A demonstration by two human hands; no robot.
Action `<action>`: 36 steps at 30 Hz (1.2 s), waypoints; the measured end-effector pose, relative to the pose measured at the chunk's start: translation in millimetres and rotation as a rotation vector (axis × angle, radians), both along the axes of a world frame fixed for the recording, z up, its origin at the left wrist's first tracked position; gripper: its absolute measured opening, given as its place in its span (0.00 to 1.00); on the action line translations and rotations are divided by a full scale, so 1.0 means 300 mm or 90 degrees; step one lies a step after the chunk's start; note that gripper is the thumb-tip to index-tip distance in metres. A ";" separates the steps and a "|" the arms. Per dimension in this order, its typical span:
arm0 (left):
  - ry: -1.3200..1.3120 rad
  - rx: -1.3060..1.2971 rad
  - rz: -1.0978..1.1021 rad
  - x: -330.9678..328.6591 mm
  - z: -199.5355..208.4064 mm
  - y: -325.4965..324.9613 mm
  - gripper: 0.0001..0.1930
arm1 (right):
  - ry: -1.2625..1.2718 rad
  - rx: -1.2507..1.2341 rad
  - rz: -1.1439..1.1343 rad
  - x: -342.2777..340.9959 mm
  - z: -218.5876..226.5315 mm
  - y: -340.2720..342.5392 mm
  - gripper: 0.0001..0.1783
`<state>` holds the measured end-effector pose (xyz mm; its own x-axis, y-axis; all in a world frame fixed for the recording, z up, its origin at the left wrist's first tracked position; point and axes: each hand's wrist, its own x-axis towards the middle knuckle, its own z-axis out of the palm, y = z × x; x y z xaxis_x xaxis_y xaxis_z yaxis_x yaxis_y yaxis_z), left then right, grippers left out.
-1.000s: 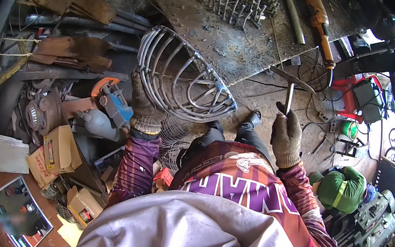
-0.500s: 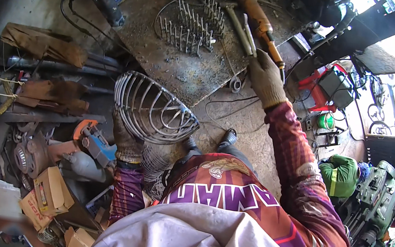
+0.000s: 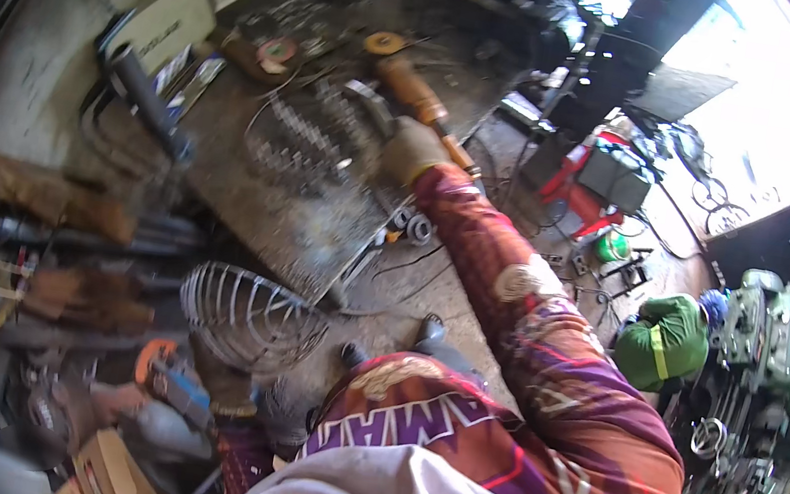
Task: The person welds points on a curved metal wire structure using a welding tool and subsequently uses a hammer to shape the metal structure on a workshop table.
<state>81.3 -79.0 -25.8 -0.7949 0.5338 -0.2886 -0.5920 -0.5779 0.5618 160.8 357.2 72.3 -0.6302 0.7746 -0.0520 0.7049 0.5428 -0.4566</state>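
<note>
My gloved right hand (image 3: 415, 152) is closed around the handle of a hammer (image 3: 368, 100) over the metal worktable (image 3: 260, 198). Beside it lies an orange power tool (image 3: 415, 93), probably a grinder. At the lower left, my gloved left hand (image 3: 230, 381) grips a half-round cage of bent metal rods (image 3: 253, 320) from below; its fingers are mostly hidden and blurred. The cage hangs off the table's near corner. Rows of short upright metal pegs (image 3: 304, 138) stand on the table, smeared by motion.
A person in green (image 3: 665, 341) bends by a green machine (image 3: 767, 330) at the right. A red stand (image 3: 575, 186) with a grey box is beyond the table. Pipes, a blue tool (image 3: 178, 390) and a cardboard box (image 3: 112, 475) crowd the left. Cables trail on the floor.
My view has swung, shifting the scene. My right hand has moved farther in over the table, now with the hammer in its grip. My left hand stays with the cage.
</note>
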 end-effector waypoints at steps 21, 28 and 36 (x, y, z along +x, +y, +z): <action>0.022 -0.247 0.012 0.058 0.075 0.250 0.36 | 0.555 0.026 -0.366 0.538 0.004 0.509 0.28; 0.044 -0.338 0.045 0.092 0.035 0.283 0.36 | 0.360 0.002 -0.509 0.691 -0.045 1.007 0.47; 0.062 -0.352 0.169 0.108 0.042 0.296 0.32 | 0.358 -0.072 -0.471 0.676 -0.189 1.294 0.37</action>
